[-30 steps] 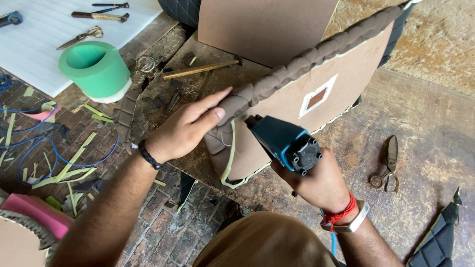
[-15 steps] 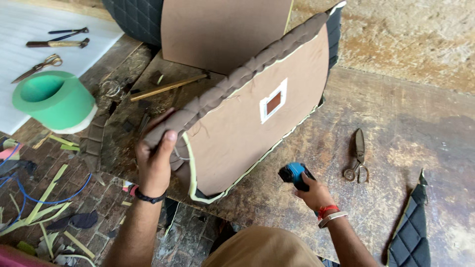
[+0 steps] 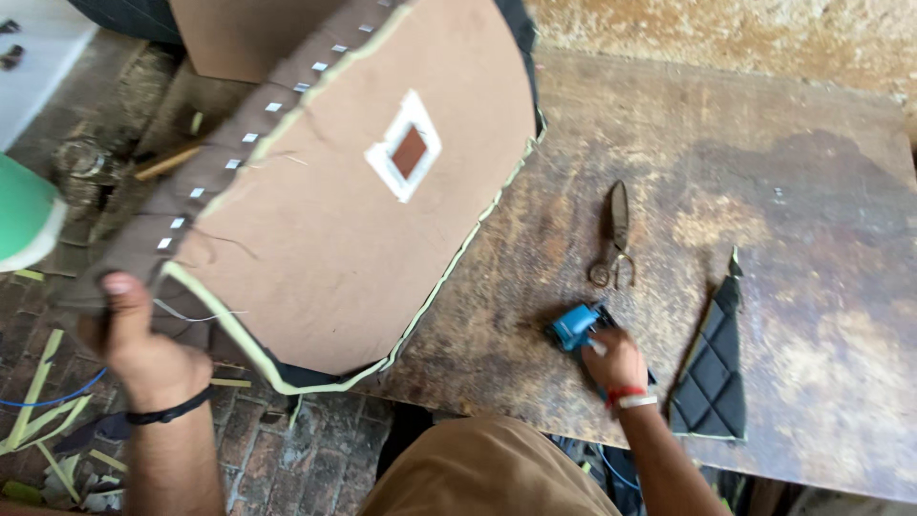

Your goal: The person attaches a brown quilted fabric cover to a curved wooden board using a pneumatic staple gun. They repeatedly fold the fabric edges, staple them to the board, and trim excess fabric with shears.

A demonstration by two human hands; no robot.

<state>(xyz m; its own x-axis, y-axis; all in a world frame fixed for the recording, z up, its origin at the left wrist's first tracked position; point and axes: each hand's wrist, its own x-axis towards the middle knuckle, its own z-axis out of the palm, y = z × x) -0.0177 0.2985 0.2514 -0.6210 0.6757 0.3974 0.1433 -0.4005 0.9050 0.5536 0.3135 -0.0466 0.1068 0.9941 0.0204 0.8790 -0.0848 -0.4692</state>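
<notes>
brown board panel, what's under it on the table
The brown board panel, tilted up by the left hand, covers that part of the table. Only its dark padded edge shows beneath; anything else is hidden.

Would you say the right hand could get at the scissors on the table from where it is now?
Probably yes. The right hand rests on the blue tool, and the scissors lie just beyond on bare table, nothing between; it would need to let go of the tool first.

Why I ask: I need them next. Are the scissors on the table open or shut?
Shut: the scissors lie flat on the table, blades together in one dark strip, handle loops side by side.
</notes>
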